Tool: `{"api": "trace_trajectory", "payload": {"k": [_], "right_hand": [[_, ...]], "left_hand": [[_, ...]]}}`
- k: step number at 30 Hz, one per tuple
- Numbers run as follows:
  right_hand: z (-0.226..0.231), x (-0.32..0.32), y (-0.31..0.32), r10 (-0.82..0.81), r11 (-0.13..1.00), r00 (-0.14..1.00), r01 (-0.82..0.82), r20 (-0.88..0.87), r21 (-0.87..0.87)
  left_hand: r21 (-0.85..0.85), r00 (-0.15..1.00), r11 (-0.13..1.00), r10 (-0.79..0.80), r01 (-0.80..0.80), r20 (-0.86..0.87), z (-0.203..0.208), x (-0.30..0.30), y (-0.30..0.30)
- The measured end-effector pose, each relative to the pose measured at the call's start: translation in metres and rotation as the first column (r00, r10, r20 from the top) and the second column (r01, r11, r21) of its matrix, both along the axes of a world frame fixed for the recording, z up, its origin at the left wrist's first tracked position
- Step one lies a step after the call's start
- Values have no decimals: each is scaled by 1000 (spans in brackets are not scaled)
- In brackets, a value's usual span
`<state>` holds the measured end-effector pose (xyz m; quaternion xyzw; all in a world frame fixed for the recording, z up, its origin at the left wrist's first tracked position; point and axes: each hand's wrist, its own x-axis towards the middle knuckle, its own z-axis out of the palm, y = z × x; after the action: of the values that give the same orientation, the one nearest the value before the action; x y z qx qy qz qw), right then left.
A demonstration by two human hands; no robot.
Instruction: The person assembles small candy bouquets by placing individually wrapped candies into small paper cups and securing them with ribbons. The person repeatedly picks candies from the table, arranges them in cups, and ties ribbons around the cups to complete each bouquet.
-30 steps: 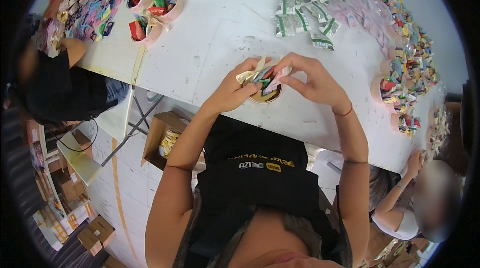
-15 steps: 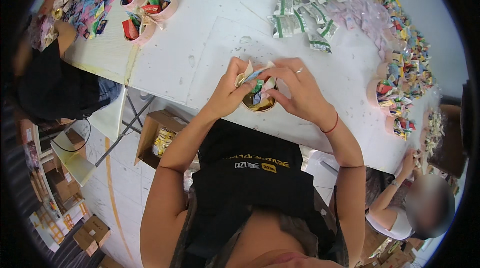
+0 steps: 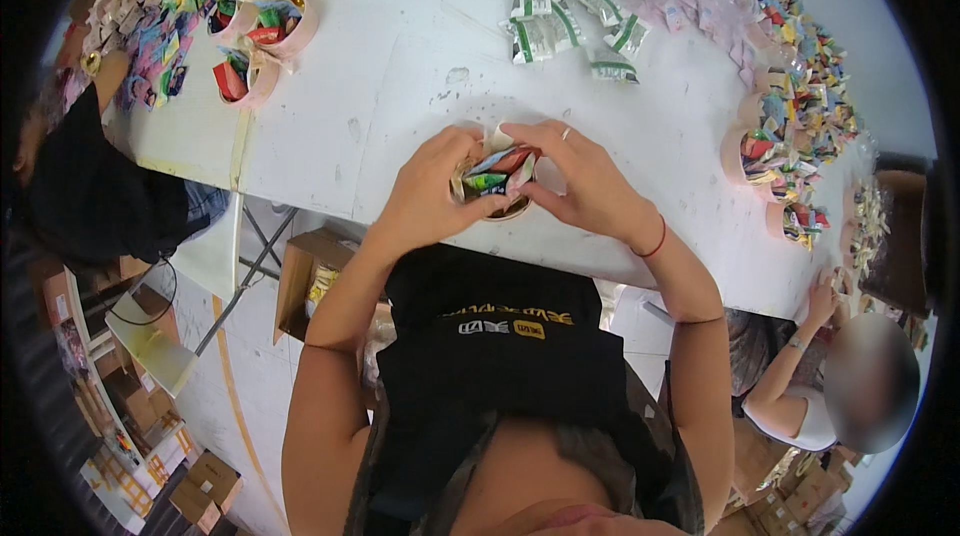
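Observation:
Close to the table's front edge stands a small round box (image 3: pixel 510 213) between my hands, filled with small sachets. A green sachet (image 3: pixel 485 183), a red sachet (image 3: pixel 514 160) and a pale pink sachet (image 3: pixel 522 174) show in it. My left hand (image 3: pixel 425 191) wraps around the box's left side, its thumb lying across the sachets. On the right side, my right hand (image 3: pixel 590 181) curves around the box, fingers at the far rim by a whitish ribbon (image 3: pixel 494 141) and thumb beside the pink sachet. Both hands hide much of the box's wall.
Filled pink round boxes (image 3: pixel 262 81) stand at the left, others (image 3: pixel 737 158) at the right. White-and-green packets (image 3: pixel 560 31) lie beyond my hands. Mixed sachets (image 3: pixel 800 66) are heaped far right. A co-worker's arm (image 3: pixel 110 81) is at the left, another person (image 3: pixel 800 386) at the right.
My left hand has moved further around the box, and my right hand has spread along its right side. A red sachet now shows on top. The view has shifted slightly.

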<state>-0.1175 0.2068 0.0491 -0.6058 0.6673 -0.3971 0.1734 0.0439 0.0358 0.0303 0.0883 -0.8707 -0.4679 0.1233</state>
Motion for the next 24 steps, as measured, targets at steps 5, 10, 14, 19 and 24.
{"api": "trace_trajectory", "payload": {"k": [5, 10, 14, 19, 24], "right_hand": [[3, 6, -2, -45, 996, 994, 51, 96, -70], [-5, 5, 7, -59, 998, 983, 63, 172, -16], [-4, 13, 5, -152, 988, 984, 151, 88, 23], [6, -50, 12, -212, 973, 977, 212, 14, -92], [-19, -106, 16, -498, 825, 772, 562, -394, 59]], "left_hand": [[-214, 995, 973, 81, -91, -51, -1, 0, 5], [-274, 983, 949, 125, -159, -139, -8, 3, 12], [-58, 985, 986, 153, -158, -82, 7, 0, 26], [-150, 978, 966, 204, -209, -47, 1, -6, 25], [-37, 978, 979, 203, -201, 40, -2, -8, 23]]}}
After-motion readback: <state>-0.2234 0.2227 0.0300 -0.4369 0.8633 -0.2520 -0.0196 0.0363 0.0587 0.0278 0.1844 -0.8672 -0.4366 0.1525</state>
